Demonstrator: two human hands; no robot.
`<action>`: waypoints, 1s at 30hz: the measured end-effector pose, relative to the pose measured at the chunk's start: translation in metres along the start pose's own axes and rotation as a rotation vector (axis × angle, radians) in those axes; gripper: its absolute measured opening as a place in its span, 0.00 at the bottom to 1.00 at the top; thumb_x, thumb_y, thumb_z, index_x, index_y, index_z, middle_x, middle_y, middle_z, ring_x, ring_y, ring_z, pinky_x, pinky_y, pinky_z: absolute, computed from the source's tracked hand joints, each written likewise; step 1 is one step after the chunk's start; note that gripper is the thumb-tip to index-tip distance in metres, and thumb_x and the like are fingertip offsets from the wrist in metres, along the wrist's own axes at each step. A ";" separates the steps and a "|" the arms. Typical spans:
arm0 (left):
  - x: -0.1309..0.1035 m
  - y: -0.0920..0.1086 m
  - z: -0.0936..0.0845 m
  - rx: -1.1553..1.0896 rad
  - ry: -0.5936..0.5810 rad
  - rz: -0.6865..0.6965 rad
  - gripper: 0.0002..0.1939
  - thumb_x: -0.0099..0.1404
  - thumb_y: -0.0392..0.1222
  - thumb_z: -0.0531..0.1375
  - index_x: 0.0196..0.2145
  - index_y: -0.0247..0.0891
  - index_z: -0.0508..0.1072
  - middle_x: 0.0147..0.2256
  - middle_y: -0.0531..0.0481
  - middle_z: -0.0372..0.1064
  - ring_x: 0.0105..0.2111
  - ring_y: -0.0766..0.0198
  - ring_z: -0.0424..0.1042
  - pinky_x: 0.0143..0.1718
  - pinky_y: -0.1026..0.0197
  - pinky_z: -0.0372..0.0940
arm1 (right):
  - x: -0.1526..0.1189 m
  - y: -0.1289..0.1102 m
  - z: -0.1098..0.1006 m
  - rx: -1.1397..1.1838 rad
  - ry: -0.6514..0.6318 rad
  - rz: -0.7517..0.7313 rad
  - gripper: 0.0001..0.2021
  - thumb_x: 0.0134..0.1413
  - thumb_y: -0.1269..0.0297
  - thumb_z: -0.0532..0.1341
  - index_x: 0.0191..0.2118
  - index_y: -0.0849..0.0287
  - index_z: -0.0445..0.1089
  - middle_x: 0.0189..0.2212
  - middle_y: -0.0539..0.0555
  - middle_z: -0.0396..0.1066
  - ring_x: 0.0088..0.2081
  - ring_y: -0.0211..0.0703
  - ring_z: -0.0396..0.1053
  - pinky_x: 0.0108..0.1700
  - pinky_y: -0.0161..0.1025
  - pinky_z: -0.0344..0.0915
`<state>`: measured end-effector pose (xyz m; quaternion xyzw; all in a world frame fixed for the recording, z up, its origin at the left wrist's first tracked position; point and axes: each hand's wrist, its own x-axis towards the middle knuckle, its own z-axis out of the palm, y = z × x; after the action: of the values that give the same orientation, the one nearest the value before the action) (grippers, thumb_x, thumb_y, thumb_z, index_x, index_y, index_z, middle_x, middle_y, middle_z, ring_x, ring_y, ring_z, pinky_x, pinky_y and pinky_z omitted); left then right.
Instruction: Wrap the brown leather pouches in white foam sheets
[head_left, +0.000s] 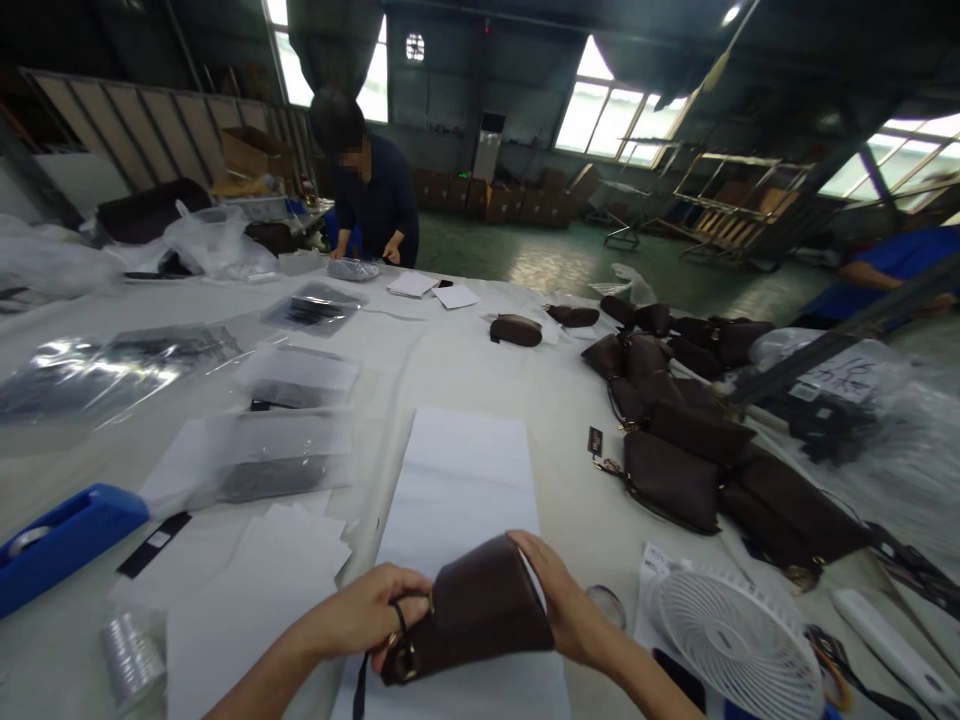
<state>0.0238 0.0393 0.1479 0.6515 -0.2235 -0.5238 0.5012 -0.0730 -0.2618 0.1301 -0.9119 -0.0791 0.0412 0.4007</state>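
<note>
A dark brown leather pouch (487, 605) is held tilted between my hands, above white paper sheets (469, 470) at the table's near middle. My left hand (379, 615) has its fingers closed on the zipper end, where a black strap and gold-coloured metal hardware show. My right hand (559, 600) grips the opposite end, fingers over the top edge. A strip of white shows between the right palm and the pouch; I cannot tell what it is.
Brown pouches (671, 480) are heaped on the right, near a white fan (739, 640). A blue tape dispenser (71, 540), paper sheets (240, 600) and clear plastic bags (285, 450) lie left. A person (375, 190) works at the far edge; a blue sleeve (900, 275) shows right.
</note>
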 end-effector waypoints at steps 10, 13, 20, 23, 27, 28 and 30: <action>0.064 -0.084 0.053 0.510 0.388 0.033 0.32 0.59 0.35 0.52 0.62 0.42 0.54 0.46 0.41 0.66 0.43 0.55 0.69 0.46 0.58 0.61 | 0.007 0.083 0.079 0.662 0.518 0.887 0.35 0.51 0.42 0.50 0.57 0.63 0.59 0.39 0.62 0.74 0.39 0.50 0.73 0.37 0.45 0.69; 0.076 -0.130 0.068 0.408 0.425 0.055 0.43 0.52 0.29 0.52 0.64 0.41 0.44 0.49 0.41 0.61 0.44 0.58 0.67 0.47 0.58 0.60 | -0.019 0.089 0.109 0.547 0.586 0.853 0.34 0.49 0.40 0.52 0.53 0.62 0.65 0.47 0.64 0.71 0.48 0.51 0.69 0.48 0.47 0.66; 0.076 -0.161 0.071 -0.164 0.533 0.036 0.20 0.53 0.46 0.60 0.43 0.37 0.65 0.32 0.50 0.66 0.32 0.63 0.66 0.37 0.60 0.62 | -0.044 0.072 0.149 0.457 0.611 0.661 0.35 0.46 0.45 0.61 0.58 0.57 0.61 0.49 0.58 0.71 0.51 0.51 0.68 0.52 0.45 0.65; 0.085 -0.155 0.068 -0.289 0.459 -0.021 0.18 0.54 0.57 0.58 0.30 0.37 0.64 0.19 0.57 0.59 0.20 0.68 0.59 0.24 0.64 0.56 | -0.026 0.072 0.139 0.402 0.607 0.582 0.33 0.45 0.49 0.63 0.57 0.55 0.62 0.49 0.57 0.71 0.50 0.50 0.68 0.52 0.46 0.66; 0.102 -0.150 0.070 -0.292 0.436 0.002 0.20 0.51 0.57 0.61 0.28 0.38 0.62 0.21 0.56 0.62 0.21 0.69 0.62 0.23 0.66 0.55 | 0.013 0.077 0.108 0.266 0.620 0.438 0.26 0.47 0.51 0.62 0.52 0.56 0.67 0.50 0.58 0.70 0.51 0.50 0.67 0.54 0.49 0.64; 0.105 -0.150 0.070 -0.295 0.449 0.002 0.20 0.51 0.57 0.61 0.28 0.38 0.62 0.23 0.55 0.65 0.23 0.68 0.64 0.24 0.66 0.56 | 0.021 0.078 0.102 0.215 0.641 0.419 0.23 0.48 0.52 0.61 0.50 0.57 0.69 0.49 0.59 0.70 0.51 0.50 0.67 0.54 0.50 0.64; 0.111 -0.150 0.070 -0.299 0.475 -0.012 0.19 0.52 0.56 0.61 0.28 0.38 0.61 0.25 0.52 0.68 0.26 0.67 0.67 0.27 0.66 0.58 | 0.026 0.079 0.096 0.118 0.684 0.406 0.20 0.52 0.53 0.57 0.48 0.59 0.70 0.47 0.60 0.71 0.49 0.50 0.68 0.52 0.51 0.66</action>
<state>-0.0359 -0.0210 -0.0327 0.6762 -0.0162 -0.3866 0.6269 -0.0520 -0.2406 0.0067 -0.8453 0.2432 -0.1820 0.4394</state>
